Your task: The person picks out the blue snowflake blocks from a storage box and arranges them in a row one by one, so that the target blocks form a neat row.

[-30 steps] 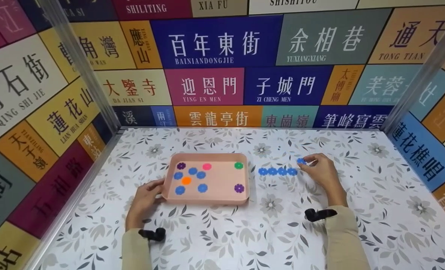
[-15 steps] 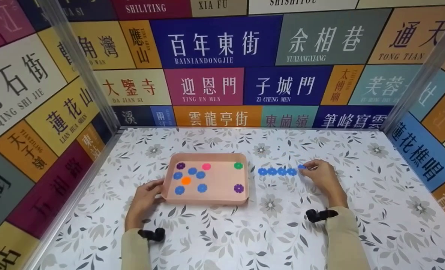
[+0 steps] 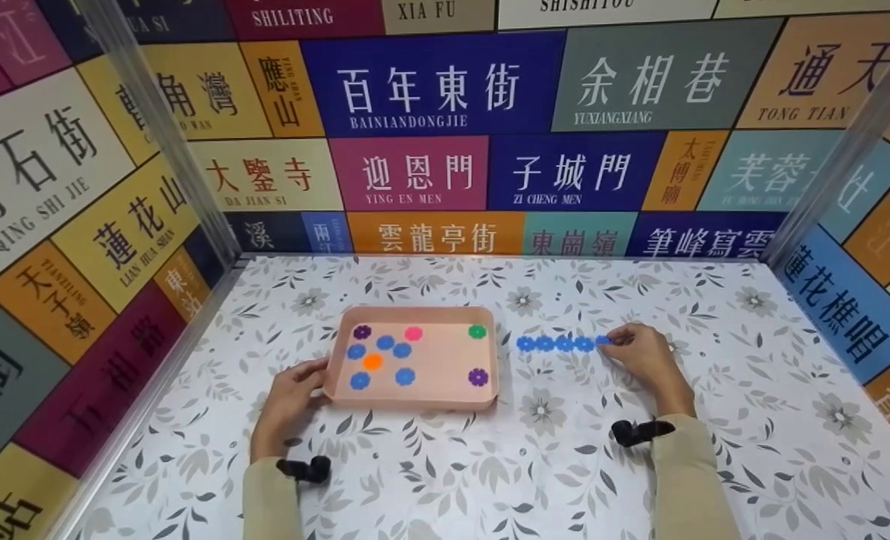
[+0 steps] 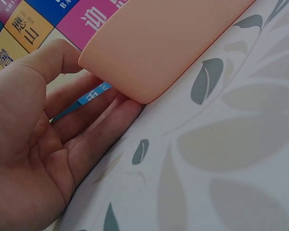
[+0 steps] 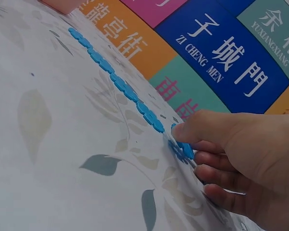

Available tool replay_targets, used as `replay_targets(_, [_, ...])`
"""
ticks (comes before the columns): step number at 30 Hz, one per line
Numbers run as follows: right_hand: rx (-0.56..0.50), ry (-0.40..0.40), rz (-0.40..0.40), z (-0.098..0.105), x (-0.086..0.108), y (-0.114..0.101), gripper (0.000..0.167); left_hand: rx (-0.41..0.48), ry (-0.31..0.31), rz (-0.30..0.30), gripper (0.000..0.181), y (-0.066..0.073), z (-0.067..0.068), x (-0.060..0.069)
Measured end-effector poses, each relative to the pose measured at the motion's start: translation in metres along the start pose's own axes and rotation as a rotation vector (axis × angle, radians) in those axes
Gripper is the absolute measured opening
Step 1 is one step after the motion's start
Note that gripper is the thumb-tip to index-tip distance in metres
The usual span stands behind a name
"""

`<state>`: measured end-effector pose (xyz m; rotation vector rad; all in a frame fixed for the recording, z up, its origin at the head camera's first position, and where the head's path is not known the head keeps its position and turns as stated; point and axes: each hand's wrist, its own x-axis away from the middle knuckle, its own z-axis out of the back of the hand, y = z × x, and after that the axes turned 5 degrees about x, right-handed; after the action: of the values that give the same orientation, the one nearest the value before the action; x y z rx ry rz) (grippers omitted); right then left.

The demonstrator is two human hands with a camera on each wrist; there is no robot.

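Observation:
In the head view, my right hand (image 3: 647, 364) pinches a blue flower-shaped piece (image 3: 603, 340) at the right end of a straight row of several blue pieces (image 3: 546, 343). The right wrist view shows this held piece (image 5: 184, 147) tilted between thumb and fingers, just above its shadow, with a small gap to the row (image 5: 123, 86). My left hand (image 3: 289, 401) holds the left side of a pink tray (image 3: 415, 401); in the left wrist view its thumb is at the tray's rim and its fingers reach the lower corner of the wall (image 4: 149, 57).
Inside the tray lie several blue pieces (image 3: 405, 376), an orange one (image 3: 372, 361), a pink one (image 3: 413, 334), a green one (image 3: 477, 331) and two purple ones (image 3: 477, 377). Sign-covered walls (image 3: 430, 90) border the leaf-patterned table (image 3: 489, 472) behind and at both sides.
My right hand has brought its blue piece down and toward me, from above and behind the row's right end to level with the row. My left hand and the tray have stayed put.

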<state>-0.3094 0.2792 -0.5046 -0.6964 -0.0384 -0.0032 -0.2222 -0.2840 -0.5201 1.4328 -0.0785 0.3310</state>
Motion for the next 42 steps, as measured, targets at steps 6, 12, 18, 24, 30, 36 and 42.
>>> replay_targets(6, [0.011, 0.000, 0.023, -0.002, 0.000, 0.000, 0.036, 0.007, 0.001, 0.000, 0.046, 0.001, 0.000, 0.000])
replay_targets(12, [0.010, -0.023, 0.016, -0.001, 0.000, -0.003, 0.035, 0.020, 0.007, -0.031, 0.044, 0.000, 0.001, 0.001])
replay_targets(18, [-0.013, -0.052, -0.004, 0.000, 0.001, -0.005, 0.038, 0.004, 0.008, -0.025, 0.044, 0.000, 0.003, 0.002])
replay_targets(24, [-0.042, -0.029, 0.016, 0.001, 0.001, -0.003, 0.041, -0.007, -0.001, -0.012, 0.045, 0.002, 0.003, 0.002])
replay_targets(30, [-0.088, 0.004, 0.018, 0.007, 0.002, -0.007, 0.044, -0.008, -0.006, -0.013, 0.044, 0.003, 0.001, 0.002])
replay_targets(36, [-0.084, 0.025, 0.049, 0.016, 0.004, -0.026, 0.047, 0.018, -0.001, 0.004, 0.045, 0.003, 0.000, 0.001])
replay_targets(42, [-0.114, 0.080, 0.134, 0.020, 0.011, -0.051, 0.046, 0.043, -0.004, -0.033, 0.045, 0.000, 0.000, 0.002])
